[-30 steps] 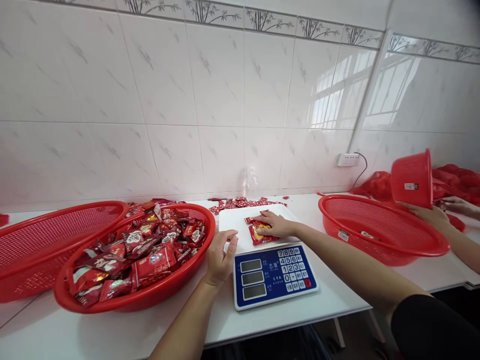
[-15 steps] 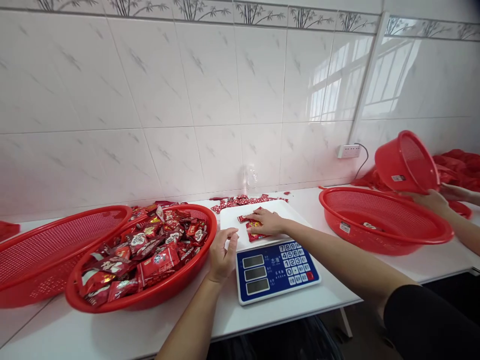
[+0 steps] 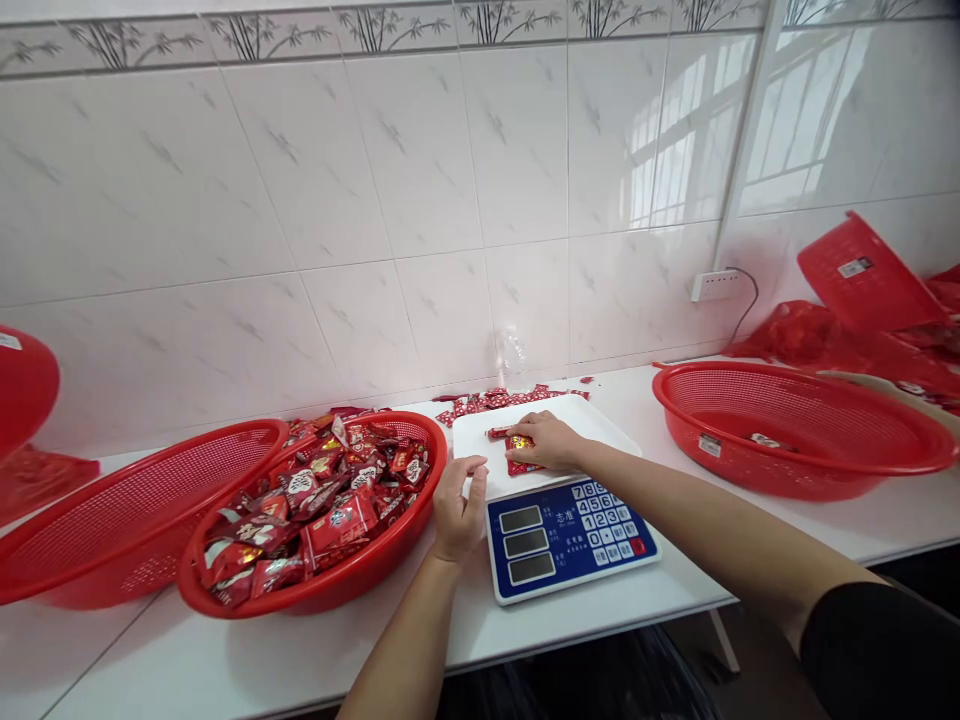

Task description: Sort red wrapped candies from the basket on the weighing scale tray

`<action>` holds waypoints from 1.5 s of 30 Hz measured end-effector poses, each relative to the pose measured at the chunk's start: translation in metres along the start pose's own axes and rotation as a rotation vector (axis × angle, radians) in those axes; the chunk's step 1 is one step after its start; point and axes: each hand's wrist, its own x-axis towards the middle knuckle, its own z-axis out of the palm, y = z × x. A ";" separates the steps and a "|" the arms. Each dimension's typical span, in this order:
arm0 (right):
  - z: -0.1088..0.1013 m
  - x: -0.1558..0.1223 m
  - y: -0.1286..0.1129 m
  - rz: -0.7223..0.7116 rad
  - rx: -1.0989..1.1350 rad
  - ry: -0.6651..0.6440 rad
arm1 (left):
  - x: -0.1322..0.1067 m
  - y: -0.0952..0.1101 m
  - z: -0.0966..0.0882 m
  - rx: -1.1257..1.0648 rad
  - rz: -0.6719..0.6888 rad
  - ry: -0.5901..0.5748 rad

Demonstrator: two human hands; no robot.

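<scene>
My right hand (image 3: 551, 441) lies over small red snack packets (image 3: 519, 458) on the white pan (image 3: 480, 480) of a blue-fronted digital scale (image 3: 574, 540). Its fingers are curled over the packets and hide part of them. Beside the pan's left edge, my left hand (image 3: 459, 510) holds nothing, its thumb and fingers apart. Close to its left stands a round red basket (image 3: 435, 500) heaped with red and dark wrapped packets (image 3: 337, 520).
Another red basket (image 3: 135, 510) stands at far left, with part of a red container (image 3: 22, 390) above it. Small packets (image 3: 495, 400) lie behind the scale. To the right are a wide red basket (image 3: 697, 420), a tilted smaller basket (image 3: 862, 280) and a power strip (image 3: 716, 285).
The view has turned slightly left. My right hand's fingers have drawn in over the packets. At right, the smaller basket has risen and tipped; a red container has come into view at left.
</scene>
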 end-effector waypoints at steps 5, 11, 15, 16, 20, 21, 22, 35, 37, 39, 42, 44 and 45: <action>0.003 0.001 0.002 0.014 0.000 0.085 | 0.001 0.001 0.000 -0.016 -0.016 -0.002; 0.003 0.002 0.001 0.030 0.035 0.180 | 0.001 0.002 -0.001 -0.015 -0.028 0.008; -0.002 0.004 0.001 0.065 0.080 0.239 | 0.001 0.002 -0.001 -0.020 -0.028 0.002; -0.004 0.005 0.002 0.077 0.095 0.255 | 0.001 0.002 -0.001 -0.024 -0.029 0.003; -0.012 0.012 0.004 0.135 0.161 0.333 | 0.000 0.001 -0.001 -0.036 -0.032 0.009; -0.014 0.014 0.005 0.153 0.178 0.358 | 0.000 0.001 -0.001 -0.040 -0.031 0.010; -0.016 0.016 0.005 0.170 0.195 0.382 | -0.001 0.000 0.000 -0.044 -0.029 0.009; -0.027 0.012 0.013 0.236 0.220 0.364 | -0.001 0.000 -0.001 -0.061 -0.006 0.008; -0.018 0.003 0.012 0.203 0.169 0.317 | -0.001 0.000 -0.001 -0.059 -0.008 0.005; -0.008 -0.004 0.009 0.160 0.127 0.260 | -0.001 0.000 -0.001 -0.054 -0.011 0.000; 0.002 -0.008 0.006 0.122 0.087 0.185 | -0.001 0.000 -0.001 -0.045 -0.012 -0.010; 0.004 -0.007 0.005 0.110 0.066 0.151 | -0.001 0.000 0.000 -0.042 -0.015 -0.013; 0.004 -0.007 0.005 0.103 0.054 0.141 | -0.001 0.000 0.000 -0.041 -0.018 -0.013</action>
